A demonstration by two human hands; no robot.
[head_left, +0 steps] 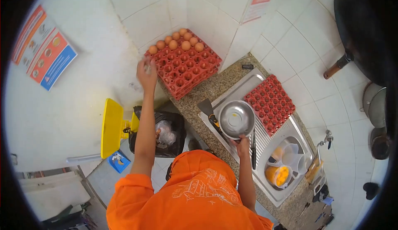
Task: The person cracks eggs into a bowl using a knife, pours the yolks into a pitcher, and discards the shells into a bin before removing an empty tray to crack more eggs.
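Note:
My left hand (146,75) is raised at the left edge of a stack of red egg trays (182,71). Its fingers look apart and slightly curled, with a pale gap between them, just below the nearest egg (153,49). Several brown eggs (186,45) sit in the far rows of the top tray; its nearer cups hold none. My right hand (242,146) grips the near rim of a shiny metal bowl (237,124), which has a small yellow spot inside. A dark spatula (206,109) lies left of the bowl, and a black-handled utensil (253,155) lies to its right.
Another red egg tray (271,103) rests on the steel drainboard. In the sink (304,141) stand plastic jugs, one with orange-yellow contents (278,176). A black-lined bin (176,136) with a yellow lid (112,127) stands below my left arm. Pans (360,35) hang at right.

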